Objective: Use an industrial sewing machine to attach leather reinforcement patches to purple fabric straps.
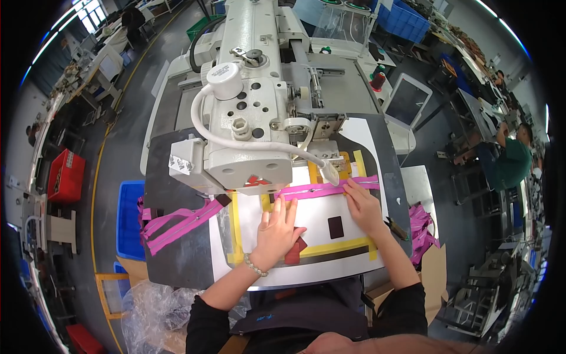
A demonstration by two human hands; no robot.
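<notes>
A pink zipper (318,190) lies across the white work sheet in front of the white sewing machine's head (244,130). My left hand (276,232) is open, its fingers stretched out with the tips on the zipper's left end. At the right part of the zipper my right hand (364,206) has its fingers pressed together on the tape. A small dark rectangular patch (335,227) lies on the sheet between my hands. Dark red pieces (294,252) lie beside my left thumb, partly hidden by that hand. Under the machine head sits a yellow frame piece (355,168).
More pink zippers (183,227) with dark end patches hang over the table's left edge by a blue bin (131,221). A pink heap (420,230) lies at the right, above a cardboard box (434,277). Dark-handled snips (396,228) rest right of my forearm. A person (514,156) sits far right.
</notes>
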